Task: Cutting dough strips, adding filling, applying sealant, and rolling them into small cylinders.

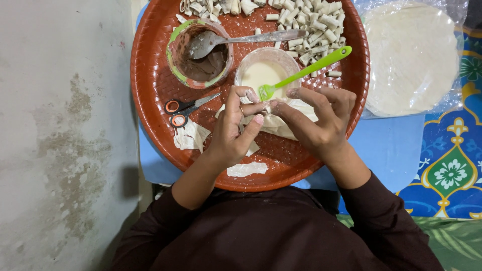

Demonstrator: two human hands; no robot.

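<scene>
My left hand (233, 128) and my right hand (316, 120) meet over a round red-brown tray (150, 90), both pinching a pale thin pastry sheet (281, 124) that is folded between the fingertips. Just beyond the fingers stands a clear cup of white paste (261, 75) with a green brush (306, 70) resting in it. A second cup with brown filling (203, 62) holds a metal spoon (241, 39). Many small rolled pastry pieces (311, 25) are heaped at the far side of the tray.
Orange-handled scissors (183, 110) lie on the tray left of my left hand, with pastry scraps (191, 135) and a strip (246, 169) nearby. A bagged stack of round pastry sheets (411, 55) lies to the right on a blue patterned cloth (447, 165). A stained wall or floor (60, 135) fills the left.
</scene>
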